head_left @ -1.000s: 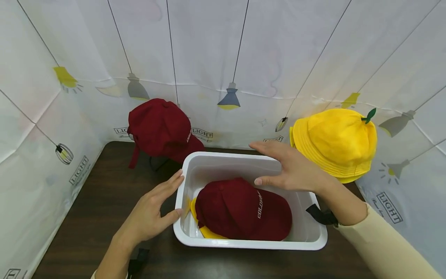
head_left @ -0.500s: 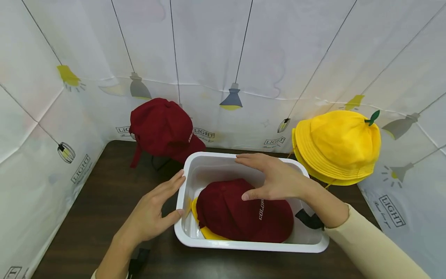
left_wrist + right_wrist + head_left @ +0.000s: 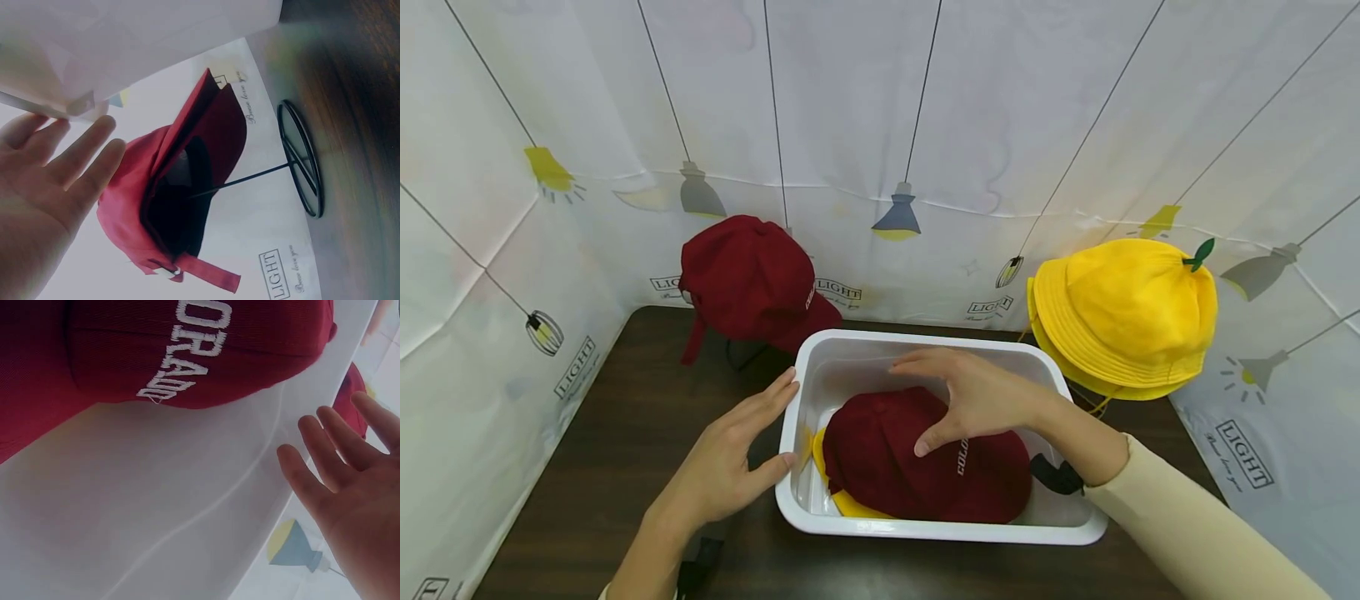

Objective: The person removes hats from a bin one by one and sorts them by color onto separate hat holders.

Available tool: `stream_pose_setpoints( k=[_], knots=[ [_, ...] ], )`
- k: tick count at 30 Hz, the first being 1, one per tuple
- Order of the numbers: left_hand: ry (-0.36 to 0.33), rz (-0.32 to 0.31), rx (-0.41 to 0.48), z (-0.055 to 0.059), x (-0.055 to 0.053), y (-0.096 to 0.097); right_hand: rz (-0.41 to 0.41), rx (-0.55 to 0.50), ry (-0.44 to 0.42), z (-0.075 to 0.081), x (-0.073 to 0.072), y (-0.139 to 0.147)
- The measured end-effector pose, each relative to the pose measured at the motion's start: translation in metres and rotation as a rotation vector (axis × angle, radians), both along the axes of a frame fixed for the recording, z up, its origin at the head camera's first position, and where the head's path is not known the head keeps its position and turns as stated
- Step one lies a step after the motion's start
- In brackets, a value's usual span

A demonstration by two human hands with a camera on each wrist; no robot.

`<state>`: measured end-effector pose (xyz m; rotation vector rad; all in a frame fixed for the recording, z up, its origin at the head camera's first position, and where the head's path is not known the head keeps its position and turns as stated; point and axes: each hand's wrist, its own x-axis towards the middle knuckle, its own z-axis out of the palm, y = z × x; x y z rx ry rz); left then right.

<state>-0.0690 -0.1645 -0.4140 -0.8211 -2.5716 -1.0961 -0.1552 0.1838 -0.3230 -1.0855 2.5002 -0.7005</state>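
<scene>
Head view shows my left hand (image 3: pixel 722 454) with fingers nearly straight and thumb spread, the tips resting against the near end of the white bin (image 3: pixel 940 531); it grips nothing. My right hand (image 3: pixel 976 404) is above the bin, thumb well apart from lightly bent fingers, holding nothing. Beneath it, inside the bin, lies a dark red cap (image 3: pixel 880 467) with white lettering; whether my right thumb touches it I cannot tell. Something yellow (image 3: pixel 859 506) peeks out under that cap, on the side toward my left hand. Beyond my left hand, a second red cap (image 3: pixel 748 275) sits on a black wire stand (image 3: pixel 255 175). Past my right wrist, farther out, is a yellow hat (image 3: pixel 1127 317) topped with a green leaf (image 3: pixel 1202 253). Dark table (image 3: pixel 602 467) extends under my left forearm.
</scene>
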Motion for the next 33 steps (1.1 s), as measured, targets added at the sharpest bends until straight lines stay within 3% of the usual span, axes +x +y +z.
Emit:
stream_pose_setpoints(
  k=[6,33],
  knots=[
    [0.017,0.000,0.011,-0.002,-0.001,0.001,0.015,0.037,-0.045,-0.005,-0.001,-0.005],
    [0.010,0.004,0.008,-0.002,-0.001,0.001,0.057,0.131,-0.040,-0.012,-0.004,-0.008]
  ],
)
